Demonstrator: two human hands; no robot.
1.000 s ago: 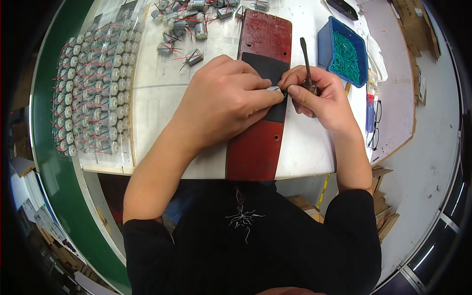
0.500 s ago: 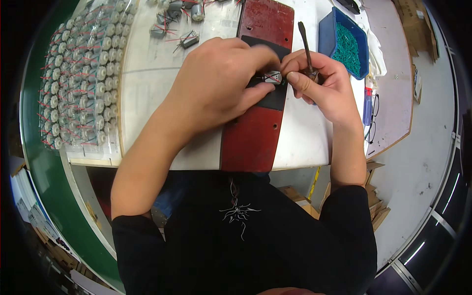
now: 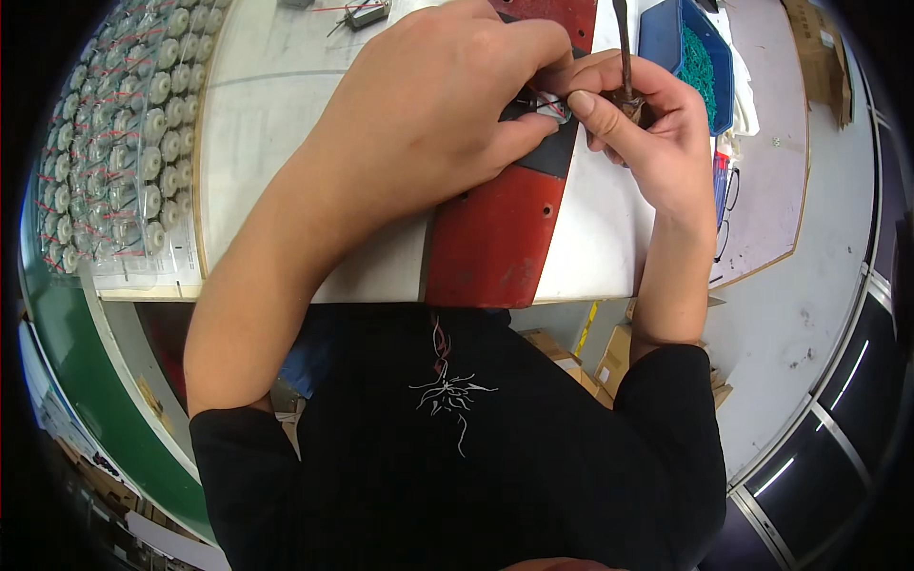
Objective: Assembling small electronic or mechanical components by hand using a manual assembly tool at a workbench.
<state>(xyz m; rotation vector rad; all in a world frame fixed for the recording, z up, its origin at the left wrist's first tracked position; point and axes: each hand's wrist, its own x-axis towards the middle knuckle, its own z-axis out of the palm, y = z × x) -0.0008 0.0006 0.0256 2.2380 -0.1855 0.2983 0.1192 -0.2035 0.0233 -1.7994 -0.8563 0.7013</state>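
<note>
Clock positions are referenced to the small silver-grey metal motor (image 3: 549,107), located above the black rectangular pad (image 3: 546,157) on the long red board (image 3: 487,249); contact with the pad cannot be determined. The left hand (image 3: 443,95) is at 9 o'clock, thumb beside the motor's lower edge, fingers curved over it; whether it grips is indeterminate. The right hand (image 3: 647,119), at 3 o'clock, clasps the dark-shafted screwdriver (image 3: 625,57) in curled fingers, shaft directed to 12 o'clock, thumb and forefinger at the motor's end. On the white table (image 3: 259,114): clear plastic tray of white-wheeled motors (image 3: 119,133), 9 o'clock; loose grey motor with wires (image 3: 367,15), 10 o'clock; blue plastic bin of teal pieces (image 3: 659,43), between 2 and 3 o'clock.
</note>
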